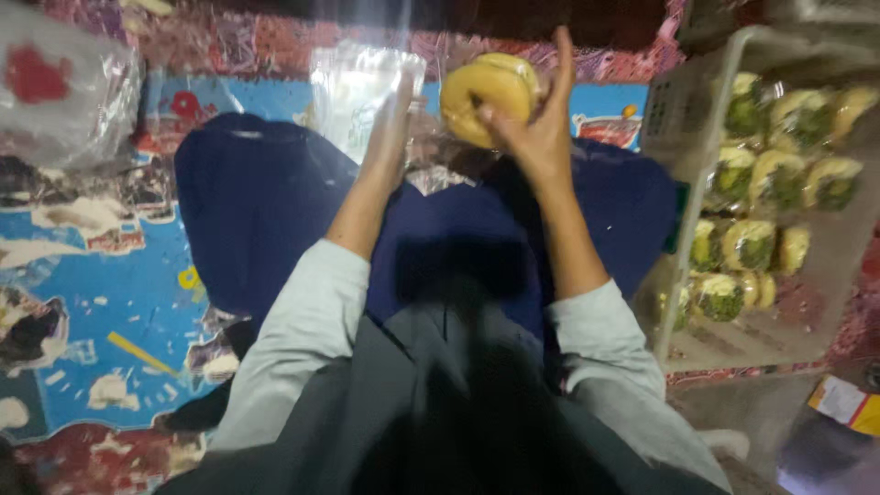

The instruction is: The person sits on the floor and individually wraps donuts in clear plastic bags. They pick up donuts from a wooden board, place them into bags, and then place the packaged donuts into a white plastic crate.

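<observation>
Right hand (536, 133) clamped on doughnut (489, 96) | left hand (392, 128) grips clear bag (359, 92) beside it

Clear wrappers around us

We hold a clear plastic bag (362, 96) far centre; wrapped green-topped buns (775, 179) fill the right tray; a crinkled red-marked bag (60, 87) lies far left.

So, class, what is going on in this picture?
A person sits cross-legged on a colourful patterned floor mat. The right hand holds a round yellow ring-shaped bun, while the left hand holds a clear plastic bag. A white plastic crate of wrapped green-topped buns stands to the right.
</observation>
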